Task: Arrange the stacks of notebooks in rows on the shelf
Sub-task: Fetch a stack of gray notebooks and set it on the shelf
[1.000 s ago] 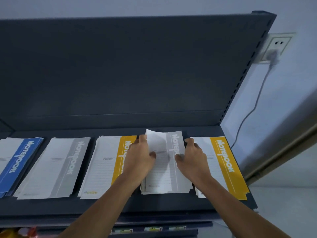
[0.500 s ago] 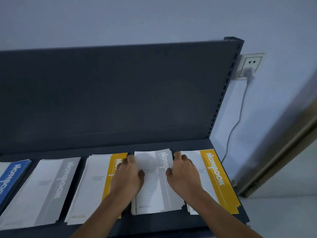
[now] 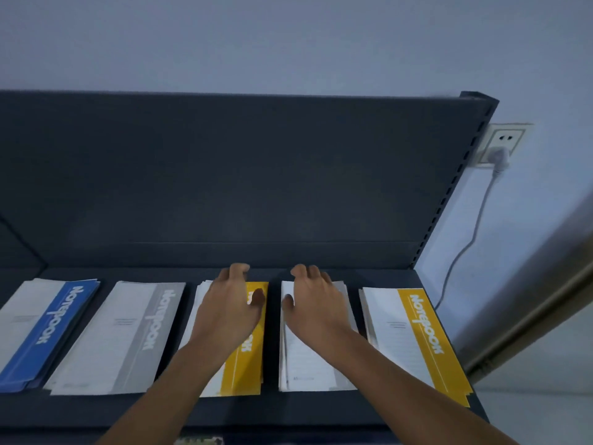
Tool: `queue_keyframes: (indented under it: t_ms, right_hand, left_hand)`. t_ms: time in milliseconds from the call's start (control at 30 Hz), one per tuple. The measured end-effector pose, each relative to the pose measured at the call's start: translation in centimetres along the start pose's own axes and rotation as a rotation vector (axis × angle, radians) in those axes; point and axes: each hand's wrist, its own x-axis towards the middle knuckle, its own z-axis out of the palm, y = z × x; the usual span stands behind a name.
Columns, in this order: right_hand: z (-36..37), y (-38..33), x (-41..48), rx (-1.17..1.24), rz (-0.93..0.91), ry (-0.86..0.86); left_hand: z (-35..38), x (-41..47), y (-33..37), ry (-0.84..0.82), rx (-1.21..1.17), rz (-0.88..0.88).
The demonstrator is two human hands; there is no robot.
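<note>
A white socket (image 3: 503, 141) is sitting on the pale wall (image 3: 288, 36) at upper right. A plug (image 3: 500, 156) is filling its lower part, and a cable (image 3: 465, 248) is hanging down the wall. A grey frame (image 3: 545, 284) is running diagonally at right.

Shelf (image 3: 288, 409): five notebook stacks (image 3: 122, 335) in one row.
Left hand (image 3: 229, 305): on the middle stack (image 3: 244, 364).
Right hand (image 3: 316, 300): on the fourth stack (image 3: 308, 364).
</note>
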Motion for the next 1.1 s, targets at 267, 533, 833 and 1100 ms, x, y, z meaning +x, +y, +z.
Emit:
queue_keyframes:
  t_ms: [267, 533, 833, 1100]
  right_hand:
    - [1.4, -11.8, 0.9, -0.001, -0.113, 0.005]
    - [5.4, -26.4, 0.0, 0.048, -0.174, -0.016]
    - [9.3, -39.8, -0.9, 0.065, -0.314, -0.113]
    - [14.9, -52.0, 2.3, 0.086, -0.487, -0.229]
  left_hand:
    - [-8.4, 0.1, -8.7, 0.052, -0.03, 0.007]
    - [-18.5, -2.2, -19.8, 0.071, -0.006, -0.017]
    - [-26.0, -5.2, -31.3, 0.085, -0.04, -0.152]
    - [-33.4, -6.4, -42.3, 0.166, 0.029, -0.333]
